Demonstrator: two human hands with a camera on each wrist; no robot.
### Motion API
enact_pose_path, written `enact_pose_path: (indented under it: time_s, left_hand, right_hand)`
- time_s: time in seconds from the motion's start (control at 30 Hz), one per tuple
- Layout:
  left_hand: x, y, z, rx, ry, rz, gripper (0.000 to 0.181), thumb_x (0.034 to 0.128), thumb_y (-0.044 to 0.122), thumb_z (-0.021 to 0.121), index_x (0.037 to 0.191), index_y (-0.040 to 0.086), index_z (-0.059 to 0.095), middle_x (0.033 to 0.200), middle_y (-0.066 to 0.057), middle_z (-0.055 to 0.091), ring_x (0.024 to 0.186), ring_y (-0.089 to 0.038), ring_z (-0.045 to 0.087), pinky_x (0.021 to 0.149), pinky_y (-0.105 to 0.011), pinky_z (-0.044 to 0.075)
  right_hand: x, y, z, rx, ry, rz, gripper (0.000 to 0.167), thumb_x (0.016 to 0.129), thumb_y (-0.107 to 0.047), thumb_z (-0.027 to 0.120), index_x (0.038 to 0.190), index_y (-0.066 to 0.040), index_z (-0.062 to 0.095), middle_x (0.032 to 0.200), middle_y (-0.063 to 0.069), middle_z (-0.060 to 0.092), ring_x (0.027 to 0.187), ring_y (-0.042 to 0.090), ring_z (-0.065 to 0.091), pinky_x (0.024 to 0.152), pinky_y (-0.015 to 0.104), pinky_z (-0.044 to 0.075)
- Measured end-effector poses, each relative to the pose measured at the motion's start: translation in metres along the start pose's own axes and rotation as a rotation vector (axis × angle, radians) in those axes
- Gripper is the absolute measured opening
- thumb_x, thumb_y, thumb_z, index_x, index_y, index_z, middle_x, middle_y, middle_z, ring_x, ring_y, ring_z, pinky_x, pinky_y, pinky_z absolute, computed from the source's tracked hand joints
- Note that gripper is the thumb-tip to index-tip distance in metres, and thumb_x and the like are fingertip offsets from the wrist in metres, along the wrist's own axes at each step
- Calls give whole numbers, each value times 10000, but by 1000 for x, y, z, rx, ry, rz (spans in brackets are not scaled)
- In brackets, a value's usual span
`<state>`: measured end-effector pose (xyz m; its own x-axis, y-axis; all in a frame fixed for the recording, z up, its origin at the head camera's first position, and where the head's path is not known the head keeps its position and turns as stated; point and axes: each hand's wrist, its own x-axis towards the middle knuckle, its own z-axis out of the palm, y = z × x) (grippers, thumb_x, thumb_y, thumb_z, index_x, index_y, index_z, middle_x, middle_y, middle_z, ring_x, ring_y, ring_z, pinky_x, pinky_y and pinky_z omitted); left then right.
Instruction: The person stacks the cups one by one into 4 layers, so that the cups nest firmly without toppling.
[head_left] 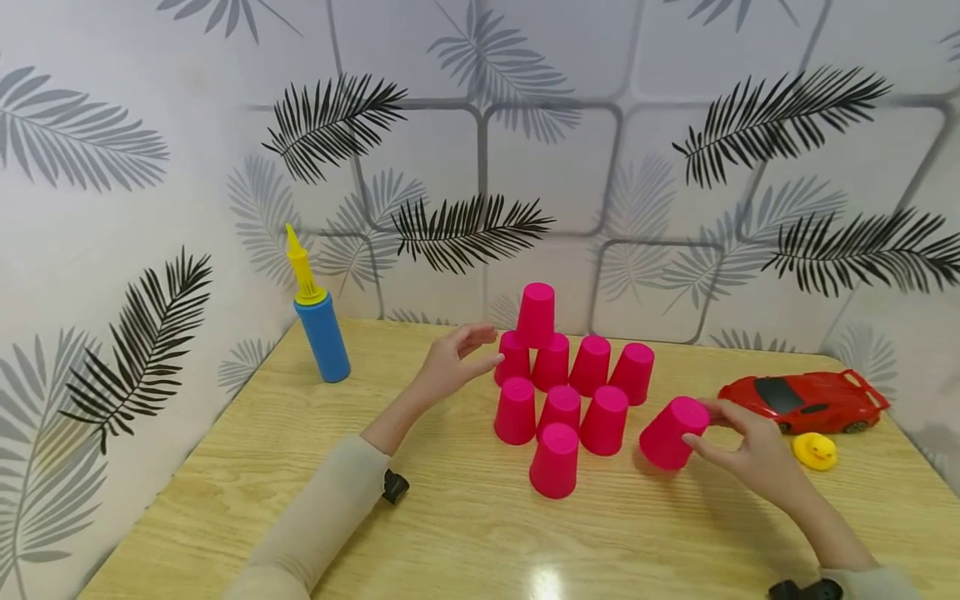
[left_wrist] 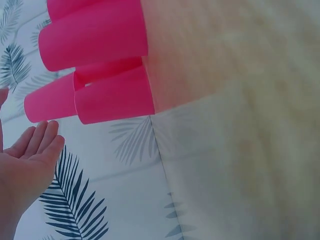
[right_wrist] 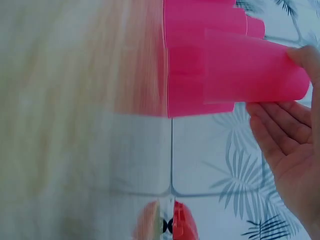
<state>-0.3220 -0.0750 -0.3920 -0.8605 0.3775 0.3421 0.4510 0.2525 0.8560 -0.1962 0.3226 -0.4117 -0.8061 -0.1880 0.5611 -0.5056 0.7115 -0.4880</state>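
Observation:
My right hand (head_left: 757,454) pinches a pink cup (head_left: 673,433) near its base, thumb on one side and fingers on the other. The cup is upside down, tilted, and appears lifted off the table in the right wrist view. To its left several upside-down pink cups stand in rows, with a front cup (head_left: 554,461) nearest me. One upper cup (head_left: 536,315) rests on two back-row cups. Beside that upper cup my left hand (head_left: 452,362) hovers with fingers loosely extended, holding nothing. In the left wrist view its fingers (left_wrist: 42,142) are close to the stacked cup (left_wrist: 50,97).
A red toy car (head_left: 806,400) and a yellow rubber duck (head_left: 815,451) lie on the right of the wooden table (head_left: 465,533). At the back left stands a blue and yellow hand pump (head_left: 322,337). Patterned wall (head_left: 555,183) borders the table behind.

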Motion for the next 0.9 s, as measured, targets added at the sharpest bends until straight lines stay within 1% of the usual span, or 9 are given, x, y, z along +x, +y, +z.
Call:
enact_pose_path:
  time_s: [0.1,0.17,0.33,0.43,0.5,0.6,0.67,0.8,0.9]
  left_hand:
    - [-9,0,3,7,-52,-2,535,871,148,739,1338,-7,529,1323,-218,599,1273,-316,568,1129,-431,429]
    - [-14,2,6,17,-86,-4,541,865,154,745,1335,-6,532,1326,-209,599,1271,-314,569,1129,-433,428]
    - [-19,5,13,72,-164,0,555,850,169,760,1331,1,538,1321,-177,609,1264,-321,574,1119,-461,432]
    - [-21,6,16,119,-204,-12,581,846,188,765,1344,5,529,1327,-164,611,1262,-335,573,1106,-475,444]
    - [-22,6,17,141,-224,-23,585,846,195,765,1346,6,527,1327,-162,612,1249,-339,579,1096,-489,453]
    - [-22,6,19,180,-247,-29,582,846,208,766,1342,9,534,1313,-152,620,1212,-311,600,1078,-477,474]
    - [-21,5,19,202,-254,-21,568,848,207,765,1330,6,544,1292,-154,628,1176,-299,615,1063,-467,489]
    - [-20,5,20,235,-260,-3,552,849,208,764,1314,-7,557,1260,-159,639,1133,-294,626,1042,-463,505]
    - [-18,4,20,256,-258,7,535,852,210,761,1300,-7,567,1243,-155,646,1115,-285,631,1035,-452,513]
  right_hand:
    - [4,7,-5,13,112,20,441,722,-6,826,1126,22,653,994,-388,535,907,-263,506,812,-62,409]
    - [8,10,-5,22,188,27,446,724,27,812,1135,48,641,1004,-423,510,899,-264,501,805,-67,402]
    - [23,12,4,114,351,69,456,755,84,760,1185,89,610,1046,-388,539,934,-207,532,823,-49,424]
    - [36,12,13,181,430,86,463,759,110,737,1203,97,605,1054,-357,565,965,-177,553,804,-41,435]
    - [46,13,20,220,466,88,466,762,122,727,1210,106,599,1052,-339,576,972,-166,562,811,-28,446]
    - [62,15,28,264,490,88,463,759,138,719,1205,114,599,1036,-319,582,955,-158,566,815,-15,455]
    - [72,17,32,289,480,88,463,762,141,716,1208,116,594,1029,-301,576,947,-148,562,864,-13,446]
    - [89,17,37,248,443,102,444,777,92,735,1202,94,604,1004,-322,555,931,-168,546,868,-16,435]
    - [100,16,38,196,405,117,432,807,10,749,1211,67,606,986,-356,533,924,-195,529,858,-29,416]
